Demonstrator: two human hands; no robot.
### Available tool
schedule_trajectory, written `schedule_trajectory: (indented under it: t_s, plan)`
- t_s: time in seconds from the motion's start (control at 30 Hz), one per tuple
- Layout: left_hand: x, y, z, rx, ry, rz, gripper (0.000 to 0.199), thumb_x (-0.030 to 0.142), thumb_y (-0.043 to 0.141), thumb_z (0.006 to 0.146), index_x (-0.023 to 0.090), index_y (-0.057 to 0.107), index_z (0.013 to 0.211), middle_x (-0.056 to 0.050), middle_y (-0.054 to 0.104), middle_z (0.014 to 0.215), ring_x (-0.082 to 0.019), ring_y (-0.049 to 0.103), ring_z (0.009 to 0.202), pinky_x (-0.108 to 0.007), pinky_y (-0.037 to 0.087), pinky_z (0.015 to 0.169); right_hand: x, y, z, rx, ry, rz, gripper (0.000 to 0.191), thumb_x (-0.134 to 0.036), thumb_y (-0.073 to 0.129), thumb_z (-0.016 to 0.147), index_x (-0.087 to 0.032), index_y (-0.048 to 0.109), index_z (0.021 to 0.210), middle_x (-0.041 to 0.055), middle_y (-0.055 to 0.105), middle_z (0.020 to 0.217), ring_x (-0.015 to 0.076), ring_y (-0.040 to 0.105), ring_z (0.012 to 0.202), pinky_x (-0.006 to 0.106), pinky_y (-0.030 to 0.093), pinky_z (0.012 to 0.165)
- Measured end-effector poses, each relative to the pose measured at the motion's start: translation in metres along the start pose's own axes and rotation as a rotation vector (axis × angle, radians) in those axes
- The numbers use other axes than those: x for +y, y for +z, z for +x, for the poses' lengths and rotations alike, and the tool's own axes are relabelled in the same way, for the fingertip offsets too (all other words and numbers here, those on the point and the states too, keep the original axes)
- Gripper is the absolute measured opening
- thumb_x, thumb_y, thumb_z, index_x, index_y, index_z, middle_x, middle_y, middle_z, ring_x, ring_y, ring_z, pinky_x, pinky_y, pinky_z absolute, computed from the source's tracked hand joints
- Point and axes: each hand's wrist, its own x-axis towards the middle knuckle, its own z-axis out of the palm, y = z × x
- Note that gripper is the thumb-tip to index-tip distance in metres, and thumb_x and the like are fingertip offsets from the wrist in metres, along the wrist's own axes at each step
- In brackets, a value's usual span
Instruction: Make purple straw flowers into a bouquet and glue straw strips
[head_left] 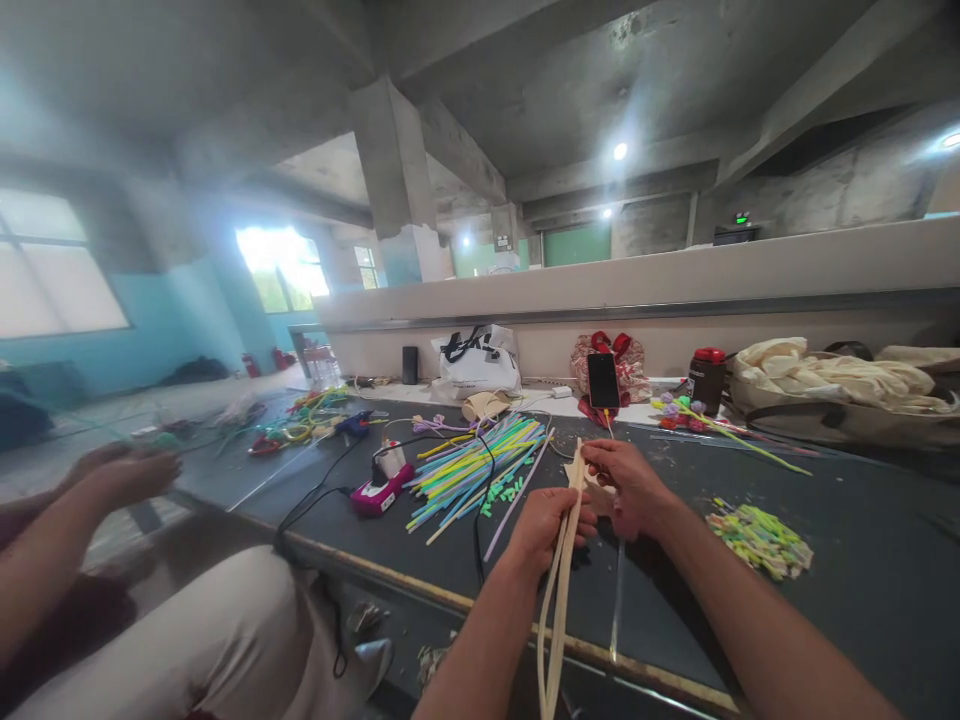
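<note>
Several long, thin cream-coloured strips (556, 620) run up through my left hand (546, 525) and hang down past the table's front edge. The fingers of that hand are wrapped round the strips a little below their upper ends. Close by on the right, my right hand (628, 482) has its thumb and fingers pinched at the top of the strips. A tan, flat piece (592, 495) shows partly behind the hands. To their left lies a heap of pastel sticks (476, 460), with small green cut pieces (504, 492) beside it.
A magenta power strip (382, 492) and black cables lie left. Yellow-green bits (765, 540) are heaped right. A phone (604, 382), white bag (480, 362), dark bottle (706, 378) and cloth bag (832, 385) line the back. Another person's hand (139, 470) is at far left.
</note>
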Motion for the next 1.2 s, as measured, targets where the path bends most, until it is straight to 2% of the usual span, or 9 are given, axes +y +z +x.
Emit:
schedule_trajectory:
  t_s: [0.17, 0.63, 1.0, 1.2]
  plan:
    - [-0.001, -0.001, 0.001, -0.009, -0.009, 0.006, 0.02, 0.025, 0.052, 0.067, 0.009, 0.058, 0.078, -0.004, 0.061, 0.052, -0.011, 0.055, 0.043, -0.017, 0.035, 0.038, -0.001, 0.0, -0.001, 0.051, 0.004, 0.009, 0.02, -0.027, 0.049, 0.085, -0.013, 0.054, 0.098, 0.0029, 0.058, 0.089, 0.0119, 0.057, 0.069, 0.028, 0.049, 0.059]
    - [-0.003, -0.003, 0.004, -0.048, -0.031, 0.03, 0.022, 0.027, 0.052, 0.071, 0.009, 0.058, 0.081, -0.005, 0.062, 0.055, -0.012, 0.056, 0.043, -0.018, 0.037, 0.038, -0.003, 0.002, -0.004, 0.04, 0.026, 0.023, 0.021, -0.027, 0.049, 0.084, -0.013, 0.053, 0.1, 0.0044, 0.058, 0.096, 0.0143, 0.058, 0.077, 0.032, 0.049, 0.065]
    - [0.0, -0.002, 0.001, -0.034, -0.035, 0.052, 0.027, 0.03, 0.051, 0.072, 0.009, 0.058, 0.087, -0.007, 0.064, 0.062, -0.012, 0.059, 0.048, -0.019, 0.04, 0.042, 0.004, 0.007, 0.001, -0.012, 0.057, 0.011, 0.019, -0.025, 0.049, 0.085, -0.013, 0.054, 0.098, 0.0029, 0.058, 0.09, 0.0115, 0.057, 0.069, 0.027, 0.049, 0.058]
    - [0.0, -0.002, 0.001, -0.018, -0.026, 0.053, 0.026, 0.031, 0.053, 0.07, 0.01, 0.058, 0.085, -0.004, 0.062, 0.056, -0.01, 0.056, 0.043, -0.019, 0.04, 0.042, 0.008, 0.014, -0.003, -0.041, 0.072, 0.066, 0.021, -0.026, 0.048, 0.085, -0.013, 0.052, 0.102, 0.0029, 0.058, 0.09, 0.0112, 0.057, 0.067, 0.026, 0.049, 0.056]
